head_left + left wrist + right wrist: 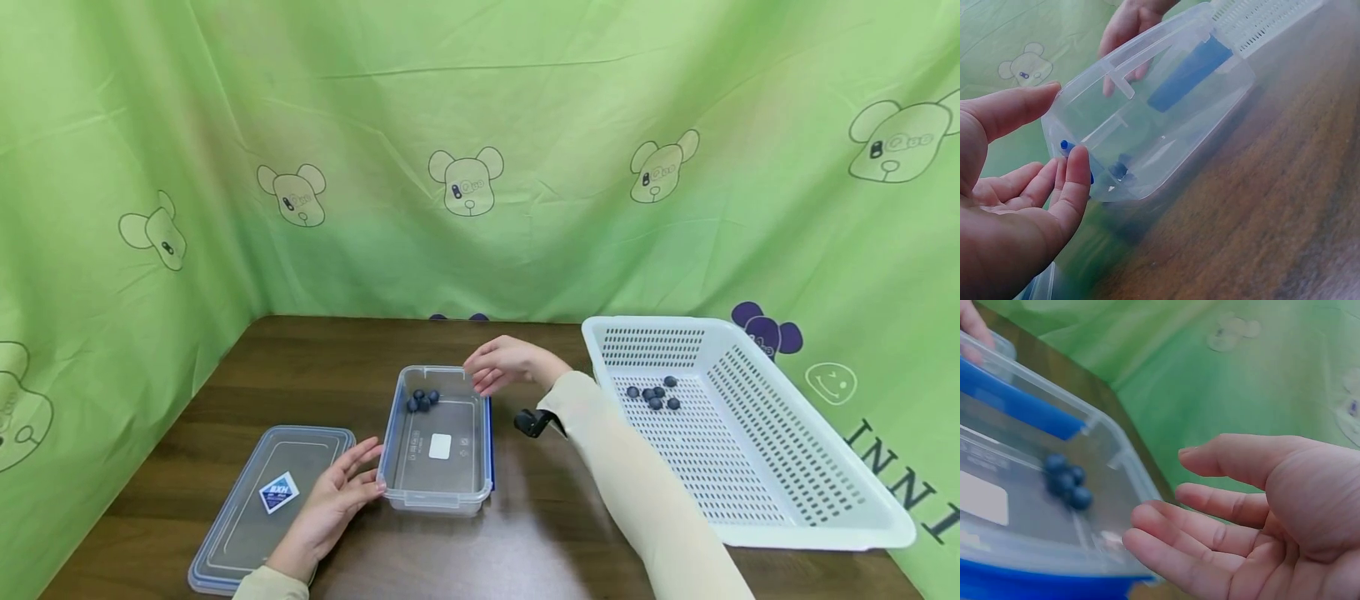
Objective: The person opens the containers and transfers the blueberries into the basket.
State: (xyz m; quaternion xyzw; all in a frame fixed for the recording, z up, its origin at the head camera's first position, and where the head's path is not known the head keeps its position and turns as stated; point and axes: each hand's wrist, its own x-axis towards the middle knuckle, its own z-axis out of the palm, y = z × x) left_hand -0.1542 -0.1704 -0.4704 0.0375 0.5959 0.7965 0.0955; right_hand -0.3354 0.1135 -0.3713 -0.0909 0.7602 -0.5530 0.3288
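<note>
A clear plastic food container [465, 467] with blue side clips stands on the table, several blueberries [423, 401] grouped at its far left inside. My left hand [339, 498] is at its near left corner, fingertips along the left wall and thumb near the rim, fingers relaxed. Over the far right corner hovers my right hand [504, 364]; in the right wrist view its fingers [1210, 531] are loosely bent with nothing between them. More blueberries [655, 402] lie in a white perforated basket [810, 425] to the right.
The container's clear lid [247, 533], blue-edged with a blue diamond sticker [279, 492], lies flat at the left, partly under the left forearm. A green curtain [465, 100] printed with bear heads hangs behind and beside the brown wooden table [525, 533].
</note>
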